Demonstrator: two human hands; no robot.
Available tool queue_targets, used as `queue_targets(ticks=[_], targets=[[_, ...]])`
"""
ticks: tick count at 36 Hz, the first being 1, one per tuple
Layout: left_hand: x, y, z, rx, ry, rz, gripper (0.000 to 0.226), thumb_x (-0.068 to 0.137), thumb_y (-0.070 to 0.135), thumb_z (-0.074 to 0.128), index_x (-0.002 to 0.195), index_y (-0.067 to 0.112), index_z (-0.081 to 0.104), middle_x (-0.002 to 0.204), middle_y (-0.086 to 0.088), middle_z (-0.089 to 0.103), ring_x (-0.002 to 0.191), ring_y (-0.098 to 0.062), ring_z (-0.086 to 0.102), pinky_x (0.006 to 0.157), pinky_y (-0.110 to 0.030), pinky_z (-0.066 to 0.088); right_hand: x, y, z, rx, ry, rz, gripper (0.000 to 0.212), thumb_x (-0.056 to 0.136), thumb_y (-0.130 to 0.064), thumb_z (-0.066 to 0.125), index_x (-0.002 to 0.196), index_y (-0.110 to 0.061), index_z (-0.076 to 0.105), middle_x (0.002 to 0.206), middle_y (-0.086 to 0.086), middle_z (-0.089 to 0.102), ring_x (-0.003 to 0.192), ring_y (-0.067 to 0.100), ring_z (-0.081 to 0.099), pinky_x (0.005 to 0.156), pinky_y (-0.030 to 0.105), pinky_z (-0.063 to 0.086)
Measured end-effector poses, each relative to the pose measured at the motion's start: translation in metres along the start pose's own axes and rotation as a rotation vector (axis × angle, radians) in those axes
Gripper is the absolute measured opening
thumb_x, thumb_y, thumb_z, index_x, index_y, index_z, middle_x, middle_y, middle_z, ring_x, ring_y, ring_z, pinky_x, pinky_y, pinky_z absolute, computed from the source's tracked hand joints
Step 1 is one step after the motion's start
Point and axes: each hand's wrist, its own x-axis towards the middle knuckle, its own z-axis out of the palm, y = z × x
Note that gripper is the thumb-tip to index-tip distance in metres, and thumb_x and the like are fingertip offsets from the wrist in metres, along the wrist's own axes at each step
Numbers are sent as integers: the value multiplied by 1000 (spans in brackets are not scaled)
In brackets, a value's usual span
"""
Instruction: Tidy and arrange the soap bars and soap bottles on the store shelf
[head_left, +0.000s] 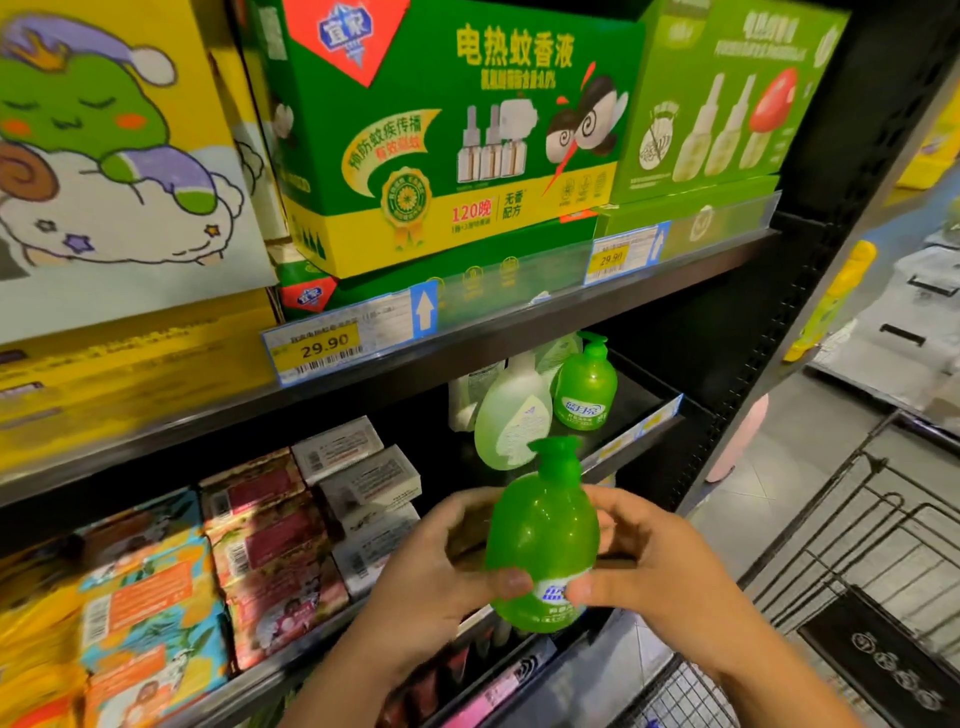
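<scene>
A bright green plastic pump soap bottle is upright just in front of the black metal store shelf. The left hand and right hand hold it, fingers grasping its sides. Boxed soap bars lie stacked on that shelf.

Bare shelf floor lies open far right, beside the green pump bottle. That and the pale bottle block the middle; stacked soap boxes fill the left, the held bottle the near gap
</scene>
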Motion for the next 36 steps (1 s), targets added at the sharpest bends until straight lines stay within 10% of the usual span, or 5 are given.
queue_targets(ticks=[10, 17, 22, 31, 36], targets=[[0, 3, -5, 99, 9, 260, 78, 38, 20, 94, 110, 39, 72, 116, 5, 72, 114, -13, 65, 96, -26, 52, -6, -7, -2, -157, 47, -265, 81, 45, -25, 98, 120, -32, 69, 117, -4, 65, 115, 21, 64, 95, 25, 52], [2, 11, 21, 33, 167, 67, 38, 67, 47, 87, 92, 22, 74, 91, -3, 75, 82, -13, 71, 67, -25, 54, -3, -12, 14, 188, 75, 116, 87, 54, -53, 94, 117, -7, 55, 105, 19, 73, 87, 33, 70, 78, 47, 55], [2, 2, 25, 130, 188, -180, 55, 71, 72, 66, 86, 20, 74, 87, -7, 76, 84, -26, 73, 85, -54, 56, -4, -14, 24, 102, 205, 385, 70, 68, -53, 76, 114, -4, 57, 103, 18, 75, 92, 36, 74, 76, 52, 61], [3, 4, 21, -593, 64, -435, 80, 85, 73, 47, 117, 5, 72, 123, -25, 66, 116, -46, 61, 109, -66, 34, -12, -44, 23, 51, 134, 228, 46, 77, -48, 64, 109, -15, 67, 89, 8, 72, 67, 14, 66, 57, 28, 52], [-5, -2, 23, -974, 123, -482, 84, 79, 74, 52, 99, -4, 76, 104, -27, 69, 78, -42, 69, 72, -52, 57, -11, -49, 16, 278, 33, 155, 30, 84, -30, 70, 107, -10, 73, 89, 21, 69, 61, 22, 64, 53, 27, 54]])
